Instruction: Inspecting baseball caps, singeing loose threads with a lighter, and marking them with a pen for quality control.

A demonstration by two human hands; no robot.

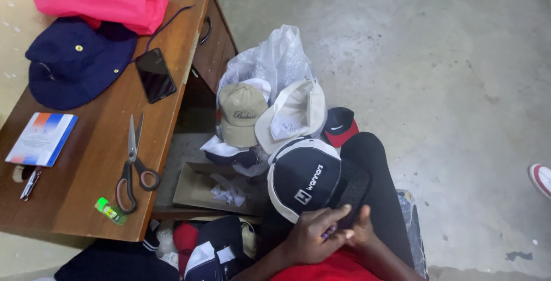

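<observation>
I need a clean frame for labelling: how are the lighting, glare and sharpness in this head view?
Head view: soft, even light, weak shadows; pale glare washes out the wall strip at the upper left; the wooden table edges bow from wide-angle distortion; the black cap and scissors look sharp, while both hands, left hand and right hand, are dim.

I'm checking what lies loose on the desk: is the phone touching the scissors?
Apart. The head view shows the black phone lying flat above the scissors, with a clear strip of bare wooden desk between them.
</observation>
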